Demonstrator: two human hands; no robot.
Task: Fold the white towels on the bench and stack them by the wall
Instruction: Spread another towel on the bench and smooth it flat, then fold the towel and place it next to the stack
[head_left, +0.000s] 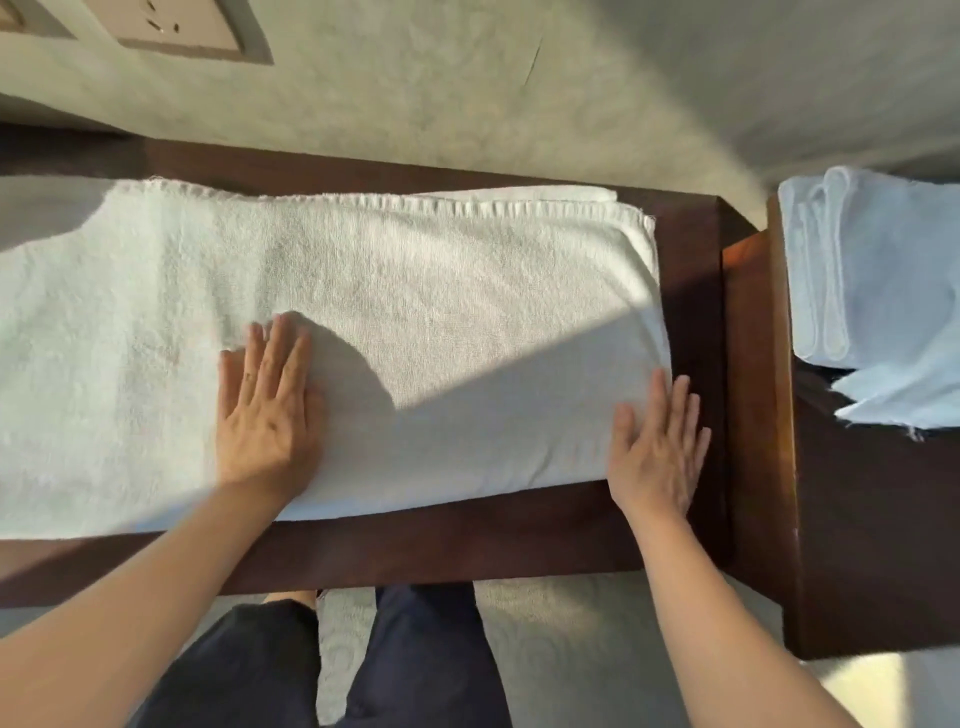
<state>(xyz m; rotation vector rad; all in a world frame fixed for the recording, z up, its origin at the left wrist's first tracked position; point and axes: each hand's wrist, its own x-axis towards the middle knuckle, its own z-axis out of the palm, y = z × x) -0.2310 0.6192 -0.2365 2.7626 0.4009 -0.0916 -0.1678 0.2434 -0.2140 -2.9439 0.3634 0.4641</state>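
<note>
Both hands lying flat, fingers straight, gripping nothing: left hand (265, 415) pressing towel (415, 312) mid-frame, right hand (657, 447) smoothing folded right edge. Terry likely soft, limp, light; pinching corners probably best.

White towel (415, 322), folded double, spread along dark wooden bench (519, 545). Left hand (265, 415) flat on towel; right hand (657, 452) flat on its right corner. Folded towels (872, 270) stacked at right.

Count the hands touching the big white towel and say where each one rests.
2. The left hand lies flat mid-towel; the right hand lies flat on its right end, fingers over the edge.
</note>
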